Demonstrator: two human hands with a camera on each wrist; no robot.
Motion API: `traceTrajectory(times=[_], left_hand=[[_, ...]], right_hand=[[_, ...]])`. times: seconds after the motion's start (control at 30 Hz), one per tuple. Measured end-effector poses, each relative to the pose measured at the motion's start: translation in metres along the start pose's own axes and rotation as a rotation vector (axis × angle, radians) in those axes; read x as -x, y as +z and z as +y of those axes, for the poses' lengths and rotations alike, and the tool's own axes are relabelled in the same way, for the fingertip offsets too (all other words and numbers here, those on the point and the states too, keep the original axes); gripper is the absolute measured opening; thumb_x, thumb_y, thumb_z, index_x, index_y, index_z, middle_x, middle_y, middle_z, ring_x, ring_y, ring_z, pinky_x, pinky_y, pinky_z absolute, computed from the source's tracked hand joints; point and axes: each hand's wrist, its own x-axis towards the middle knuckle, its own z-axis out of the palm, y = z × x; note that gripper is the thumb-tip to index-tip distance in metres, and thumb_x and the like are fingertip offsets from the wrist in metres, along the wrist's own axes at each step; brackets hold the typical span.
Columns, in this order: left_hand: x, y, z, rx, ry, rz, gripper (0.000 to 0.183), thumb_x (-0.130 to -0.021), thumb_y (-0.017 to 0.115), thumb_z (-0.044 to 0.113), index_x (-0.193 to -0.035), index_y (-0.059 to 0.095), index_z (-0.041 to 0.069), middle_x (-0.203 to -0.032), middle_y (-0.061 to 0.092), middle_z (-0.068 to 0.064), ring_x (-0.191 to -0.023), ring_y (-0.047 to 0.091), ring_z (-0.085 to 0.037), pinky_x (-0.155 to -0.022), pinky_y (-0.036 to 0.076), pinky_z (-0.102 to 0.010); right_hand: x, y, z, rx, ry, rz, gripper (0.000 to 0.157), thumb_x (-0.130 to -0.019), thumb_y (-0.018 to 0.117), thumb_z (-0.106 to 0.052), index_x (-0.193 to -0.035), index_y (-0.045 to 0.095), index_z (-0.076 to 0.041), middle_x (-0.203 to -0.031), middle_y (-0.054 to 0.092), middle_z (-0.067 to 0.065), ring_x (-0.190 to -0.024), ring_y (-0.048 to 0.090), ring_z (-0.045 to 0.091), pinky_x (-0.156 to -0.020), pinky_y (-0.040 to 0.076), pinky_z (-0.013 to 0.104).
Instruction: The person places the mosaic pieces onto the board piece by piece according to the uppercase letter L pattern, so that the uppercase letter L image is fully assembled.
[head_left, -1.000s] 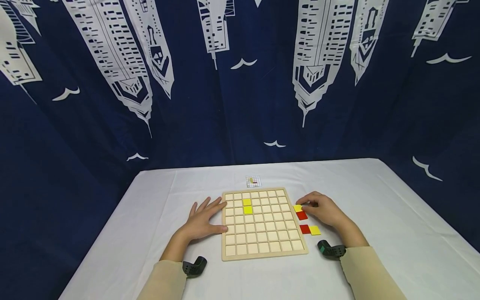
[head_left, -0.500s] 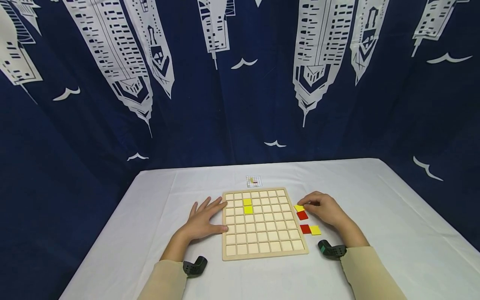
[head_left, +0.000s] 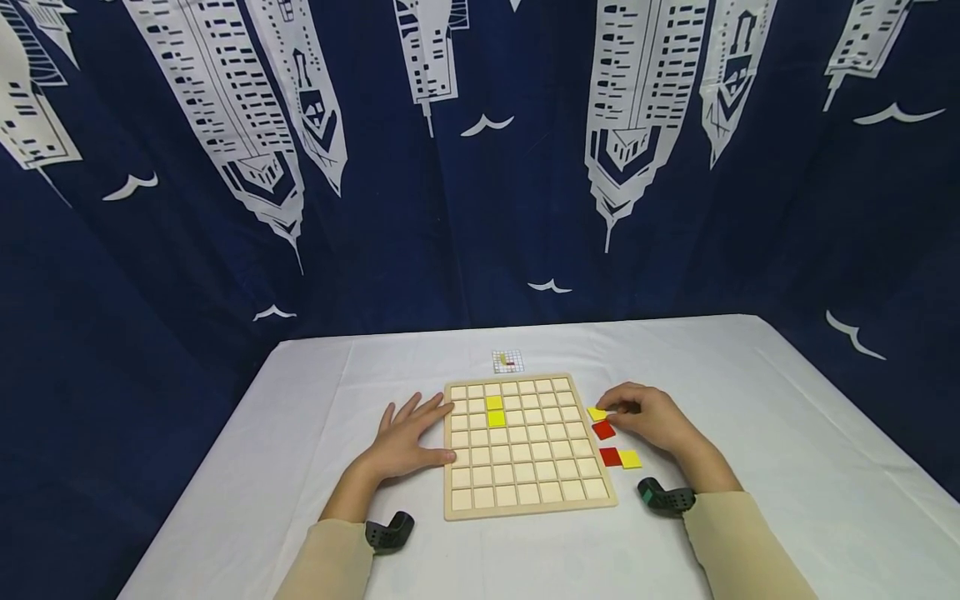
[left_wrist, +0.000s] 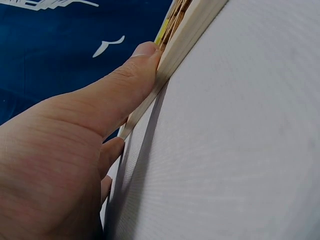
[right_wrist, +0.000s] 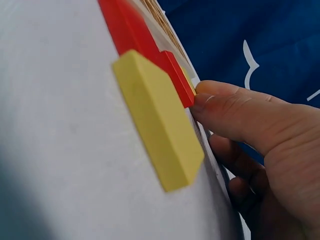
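Observation:
A square wooden grid board [head_left: 530, 447] lies on the white table, with two yellow tiles [head_left: 496, 419] in its upper left cells. Fingers spread, my left hand [head_left: 401, 444] rests against the board's left edge, its thumb [left_wrist: 145, 50] on the rim in the left wrist view. Just off the right edge, my right hand [head_left: 651, 415] pinches a loose yellow tile [head_left: 596, 412] between thumb and index finger. That tile is mostly hidden in the right wrist view. A red tile [head_left: 603, 430] lies close below it, turned at an angle.
Nearer me, a second red tile [head_left: 611, 457] and a yellow tile [head_left: 631, 459] lie side by side, right of the board. A small printed grid card [head_left: 507, 361] lies beyond the board. A dark blue patterned cloth [head_left: 450, 208] hangs behind the table.
The upper yellow tile under my right fingers has shifted slightly, and the red tile below it has turned a little. My left hand has stayed in place on the board.

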Motion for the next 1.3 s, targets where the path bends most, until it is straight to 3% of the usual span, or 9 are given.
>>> traceTrajectory(times=[0.2, 0.47, 0.7, 1.0, 1.3], left_hand=[[0.000, -0.001, 0.001, 0.001, -0.003, -0.005, 0.085, -0.078, 0.078, 0.054, -0.151, 0.045, 0.027, -0.165, 0.030, -0.001, -0.157, 0.009, -0.034, -0.123, -0.008, -0.063], [-0.001, -0.001, 0.000, -0.005, -0.009, -0.007, 0.085, -0.079, 0.077, 0.055, -0.152, 0.044, 0.028, -0.166, 0.028, 0.001, -0.158, 0.009, -0.033, -0.123, -0.009, -0.062], [-0.001, 0.000, 0.001, -0.026, -0.011, -0.001, 0.085, -0.079, 0.077, 0.055, -0.152, 0.045, 0.026, -0.166, 0.030, 0.000, -0.157, 0.010, -0.033, -0.123, -0.007, -0.063], [-0.001, 0.001, 0.001, -0.022, -0.011, 0.003, 0.085, -0.079, 0.078, 0.055, -0.151, 0.045, 0.025, -0.165, 0.031, 0.000, -0.157, 0.012, -0.033, -0.123, -0.006, -0.064], [-0.002, 0.000, 0.001, -0.023, -0.009, -0.003, 0.084, -0.079, 0.077, 0.054, -0.152, 0.045, 0.026, -0.165, 0.030, 0.000, -0.157, 0.011, -0.034, -0.123, -0.006, -0.064]], right_hand=[[-0.002, 0.002, -0.002, 0.020, 0.025, 0.010, 0.017, -0.088, 0.074, -0.008, -0.097, 0.078, -0.022, -0.113, 0.075, 0.003, -0.103, 0.064, 0.021, -0.093, 0.055, 0.038], [-0.002, 0.002, -0.005, 0.056, 0.007, 0.036, 0.020, -0.086, 0.075, -0.009, -0.103, 0.076, -0.018, -0.100, 0.069, 0.001, -0.085, 0.054, 0.016, -0.072, 0.046, 0.020], [-0.002, 0.003, -0.008, 0.057, -0.013, 0.023, 0.028, -0.086, 0.074, -0.006, -0.114, 0.074, -0.012, -0.102, 0.066, 0.004, -0.084, 0.051, 0.015, -0.069, 0.043, 0.021], [-0.004, 0.004, -0.018, 0.043, 0.026, -0.014, 0.030, -0.089, 0.069, -0.006, -0.118, 0.073, -0.012, -0.108, 0.064, 0.005, -0.090, 0.049, 0.019, -0.073, 0.043, 0.025], [-0.005, 0.005, -0.035, 0.017, -0.067, -0.032, 0.029, -0.087, 0.070, -0.002, -0.115, 0.072, -0.008, -0.108, 0.065, 0.008, -0.085, 0.050, 0.018, -0.065, 0.046, 0.019]])
